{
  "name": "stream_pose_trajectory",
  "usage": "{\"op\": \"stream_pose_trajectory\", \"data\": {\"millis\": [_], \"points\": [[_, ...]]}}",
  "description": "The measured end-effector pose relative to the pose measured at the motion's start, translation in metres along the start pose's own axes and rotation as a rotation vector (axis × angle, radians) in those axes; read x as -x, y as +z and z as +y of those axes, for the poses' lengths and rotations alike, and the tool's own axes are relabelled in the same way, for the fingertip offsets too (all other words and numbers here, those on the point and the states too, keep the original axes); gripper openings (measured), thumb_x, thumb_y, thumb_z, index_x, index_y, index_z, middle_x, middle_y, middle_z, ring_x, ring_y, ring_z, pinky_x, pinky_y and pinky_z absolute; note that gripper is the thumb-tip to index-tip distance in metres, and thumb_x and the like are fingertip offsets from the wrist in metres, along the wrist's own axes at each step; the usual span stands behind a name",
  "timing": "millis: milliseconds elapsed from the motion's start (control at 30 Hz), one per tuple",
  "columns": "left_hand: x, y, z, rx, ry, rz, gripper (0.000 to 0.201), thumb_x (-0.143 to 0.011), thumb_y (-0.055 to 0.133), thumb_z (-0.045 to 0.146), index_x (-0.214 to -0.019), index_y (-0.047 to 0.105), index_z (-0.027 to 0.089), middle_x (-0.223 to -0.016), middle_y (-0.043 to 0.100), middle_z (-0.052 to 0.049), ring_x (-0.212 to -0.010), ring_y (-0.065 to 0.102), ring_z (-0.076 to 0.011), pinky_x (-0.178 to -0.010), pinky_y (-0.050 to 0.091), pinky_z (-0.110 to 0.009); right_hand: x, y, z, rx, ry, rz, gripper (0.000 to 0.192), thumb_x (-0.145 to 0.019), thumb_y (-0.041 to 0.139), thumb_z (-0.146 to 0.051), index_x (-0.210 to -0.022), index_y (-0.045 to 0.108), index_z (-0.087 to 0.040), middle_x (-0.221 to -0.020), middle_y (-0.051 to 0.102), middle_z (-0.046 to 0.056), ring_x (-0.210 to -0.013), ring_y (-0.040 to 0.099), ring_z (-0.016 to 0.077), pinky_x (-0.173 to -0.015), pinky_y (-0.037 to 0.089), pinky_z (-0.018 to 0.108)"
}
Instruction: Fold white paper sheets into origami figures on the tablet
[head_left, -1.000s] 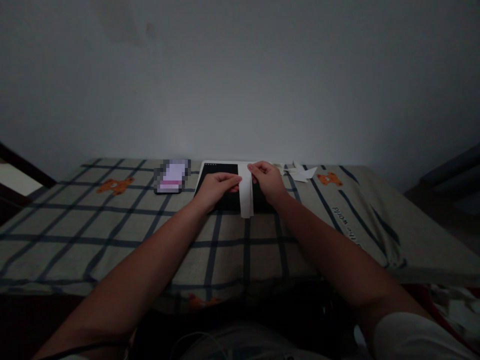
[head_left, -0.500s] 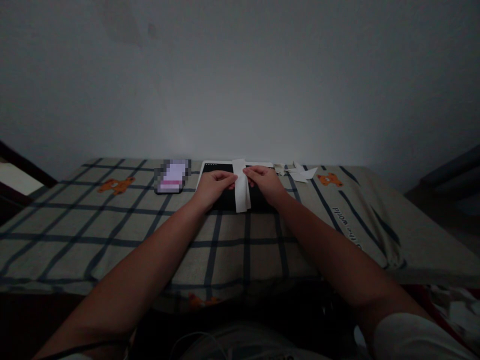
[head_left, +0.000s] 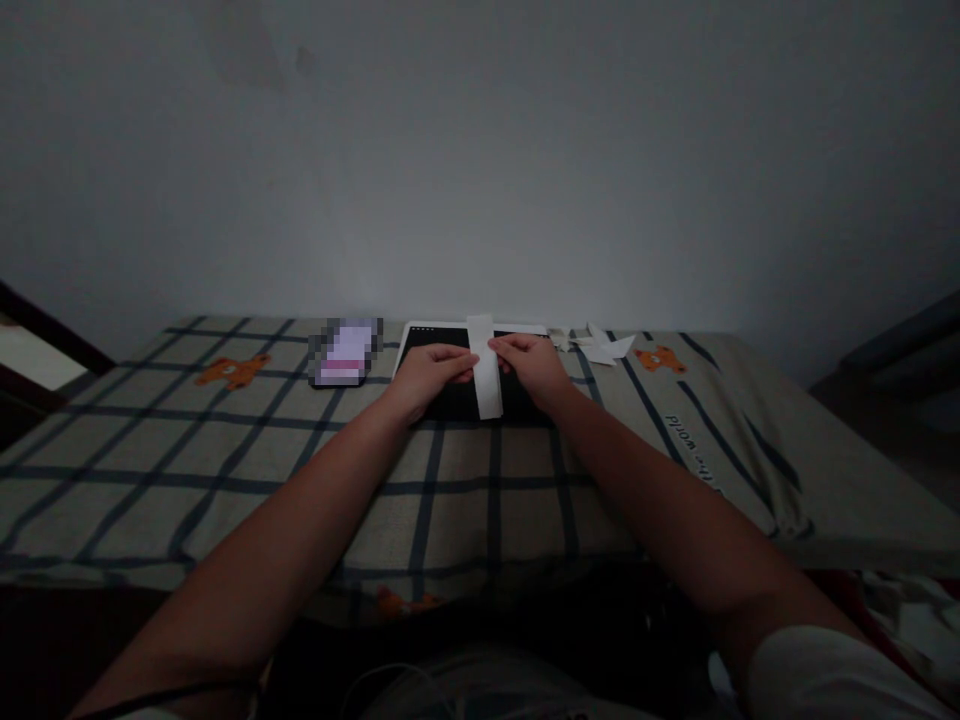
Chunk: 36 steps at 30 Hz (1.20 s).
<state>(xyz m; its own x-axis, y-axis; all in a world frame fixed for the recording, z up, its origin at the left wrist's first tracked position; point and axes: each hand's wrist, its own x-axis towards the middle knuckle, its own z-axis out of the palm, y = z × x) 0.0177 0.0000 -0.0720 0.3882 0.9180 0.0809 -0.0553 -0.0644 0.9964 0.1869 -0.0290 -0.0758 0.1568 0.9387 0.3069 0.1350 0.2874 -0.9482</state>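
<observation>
Between my hands is a narrow folded strip of white paper (head_left: 489, 388), held lengthwise away from me. My left hand (head_left: 435, 372) pinches its left edge between thumb and fingers. On the opposite edge, my right hand (head_left: 529, 362) pinches the paper a little farther up. Beneath the strip lies a flat black board or pad (head_left: 450, 402) with a white border at its far side and a row of small white marks in its far left corner. My hands cover parts of it.
A phone with a blurred, lit screen (head_left: 346, 352) lies to the left. Folded white paper pieces (head_left: 604, 345) sit right of the black board. A checked cloth with bear prints (head_left: 262, 440) covers the table, which meets a grey wall (head_left: 480, 180) behind.
The strip's near end looks narrower and neater, its loose flap now lying closer to the rest. Both hands have barely shifted, still pinching the paper.
</observation>
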Motion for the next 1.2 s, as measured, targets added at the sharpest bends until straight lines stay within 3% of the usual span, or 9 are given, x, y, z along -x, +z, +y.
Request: {"op": "stream_pose_trajectory", "data": {"millis": [300, 467, 667, 867, 1200], "points": [[-0.0014, -0.0026, 0.0004, -0.093, 0.053, 0.082, 0.031, -0.062, 0.075, 0.038, -0.081, 0.071, 0.014, -0.073, 0.069, -0.004, -0.063, 0.059, -0.0121, -0.067, 0.047, -0.026, 0.0007, -0.0010, 0.0013, 0.015, 0.075, -0.094, 0.030, -0.069, 0.065, -0.044, -0.076, 0.069, -0.015, -0.066, 0.061, 0.001, -0.055, 0.046, 0.0088, -0.053, 0.036, 0.024], [-0.0010, -0.0015, 0.0002, -0.012, 0.013, 0.039, 0.032, -0.061, 0.076, 0.036, -0.083, 0.071, 0.014, -0.076, 0.070, -0.004, -0.066, 0.060, -0.0119, -0.072, 0.049, -0.027, 0.0012, -0.0008, -0.0009, 0.052, 0.067, -0.047, 0.028, -0.070, 0.064, -0.042, -0.074, 0.068, -0.014, -0.060, 0.057, -0.001, -0.053, 0.044, 0.0078, -0.053, 0.035, 0.023], [0.0013, -0.0003, 0.0021, -0.084, -0.028, 0.025, 0.028, -0.059, 0.077, 0.035, -0.076, 0.071, 0.014, -0.076, 0.070, -0.005, -0.065, 0.060, -0.0121, -0.070, 0.049, -0.027, -0.0005, -0.0007, 0.0030, 0.027, 0.061, -0.020, 0.028, -0.070, 0.065, -0.041, -0.072, 0.068, -0.013, -0.058, 0.056, -0.001, -0.052, 0.045, 0.0078, -0.053, 0.035, 0.024], [-0.0020, -0.0028, 0.0002, -0.077, 0.020, 0.082, 0.029, -0.060, 0.077, 0.035, -0.078, 0.071, 0.014, -0.072, 0.069, -0.004, -0.064, 0.059, -0.0123, -0.070, 0.050, -0.028, -0.0015, -0.0008, 0.0080, -0.005, 0.103, -0.105, 0.029, -0.069, 0.066, -0.043, -0.077, 0.069, -0.015, -0.067, 0.062, 0.002, -0.057, 0.049, 0.0090, -0.054, 0.038, 0.024], [-0.0015, -0.0029, -0.0024, -0.066, -0.065, -0.018, 0.031, -0.059, 0.078, 0.037, -0.079, 0.071, 0.013, -0.079, 0.070, -0.007, -0.067, 0.061, -0.0128, -0.071, 0.051, -0.027, -0.0019, -0.0020, 0.0066, 0.030, 0.085, -0.049, 0.029, -0.068, 0.066, -0.043, -0.070, 0.067, -0.015, -0.059, 0.058, -0.001, -0.052, 0.046, 0.0081, -0.051, 0.036, 0.023]]}}
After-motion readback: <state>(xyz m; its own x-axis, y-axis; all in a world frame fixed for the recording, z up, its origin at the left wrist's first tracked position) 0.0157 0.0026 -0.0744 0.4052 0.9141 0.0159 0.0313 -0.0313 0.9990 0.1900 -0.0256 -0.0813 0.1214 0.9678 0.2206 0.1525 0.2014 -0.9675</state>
